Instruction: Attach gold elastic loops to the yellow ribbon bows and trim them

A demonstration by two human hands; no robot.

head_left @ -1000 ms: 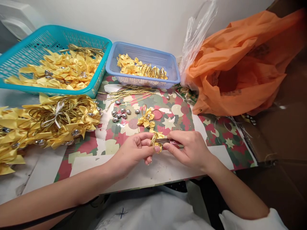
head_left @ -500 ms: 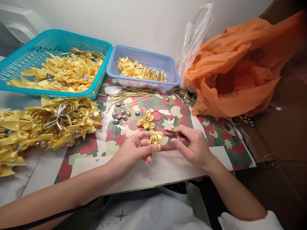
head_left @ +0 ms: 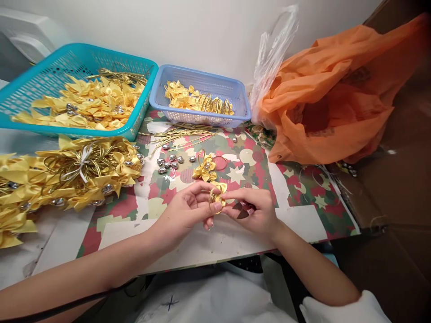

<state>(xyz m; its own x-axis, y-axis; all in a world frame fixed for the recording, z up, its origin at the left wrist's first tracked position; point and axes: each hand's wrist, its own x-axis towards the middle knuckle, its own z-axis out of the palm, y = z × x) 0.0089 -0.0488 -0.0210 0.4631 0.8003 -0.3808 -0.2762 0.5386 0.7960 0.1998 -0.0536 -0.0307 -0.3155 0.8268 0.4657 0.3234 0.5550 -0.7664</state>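
My left hand (head_left: 188, 208) pinches a yellow ribbon bow (head_left: 219, 188) with gold cord loops between thumb and fingers. My right hand (head_left: 257, 208) meets it from the right, thumb and index fingertip at the bow's cord. Tucked in the right palm is a pair of snips (head_left: 244, 210) with dark blades, partly hidden by the fingers. Just beyond the hands lies another yellow bow (head_left: 206, 168) with a gold cord loop. Several silver bells (head_left: 173, 161) rest on the patterned paper to its left, and loose gold cords (head_left: 185, 134) lie behind them.
A teal basket (head_left: 141, 103) and a blue basket (head_left: 202, 117) with yellow bows stand at the back. Bundled bows (head_left: 84, 170) are piled at left. An orange bag (head_left: 336, 98) and a clear plastic bag (head_left: 269, 67) stand at right. Cardboard (head_left: 387, 179) borders the right side.
My right hand has moved left to the bow, its thumb and index finger now at the cord. The snips have turned back into the palm, blades downward. My left hand stays put.
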